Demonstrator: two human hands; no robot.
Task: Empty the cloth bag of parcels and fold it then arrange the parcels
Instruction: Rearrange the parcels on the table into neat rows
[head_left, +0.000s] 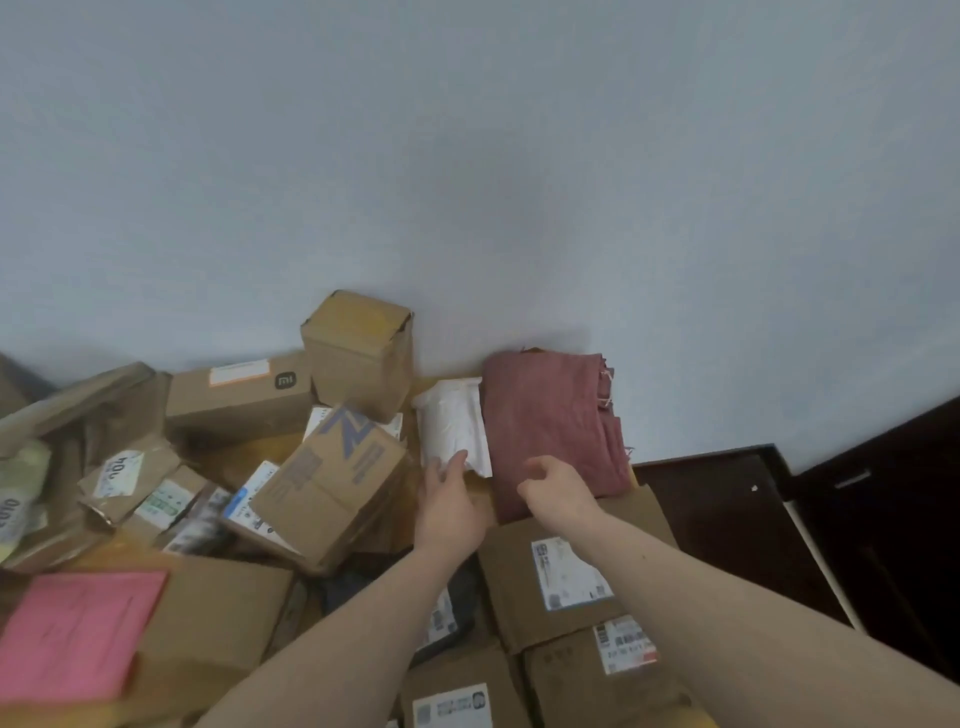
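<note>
Forearms reached in from 6 o'clock over a close-packed row of brown cardboard parcels (566, 577) with white labels. Past them, the left hand (447, 506) lay with straight fingers touching the near edge of a white padded mailer (454, 423), pinching nothing that I could see. The right hand (558, 488) hovered at 3 o'clock of it, fingers loosely curled and holding nothing, just above the near end of the cloth bag (553, 423).

That bag, dull red, lay folded flat at 12 o'clock against the wall, frayed threads showing at its far right corner. It looked soft and limp, so it would likely slump open if lifted by 1 corner; a flat palm under the whole fold seemed the safer hold. The mailer looked light, slightly crinkled and probably slick; taking it by a long edge between thumb and fingers should do.

At 10 o'clock a printed box (332, 480) leaned tilted on others, and behind it an upright box (358, 351) and a long flat box (239, 392) stood by the wall. At 8 o'clock lay a pink envelope (72, 634).

Beneath the heap a yellowish wooden surface (260, 452) showed in gaps; whether worktop or floor I could not tell. The wall (467, 156) was plain pale blue-grey, with dark wooden furniture (857, 519) at 3 o'clock.
</note>
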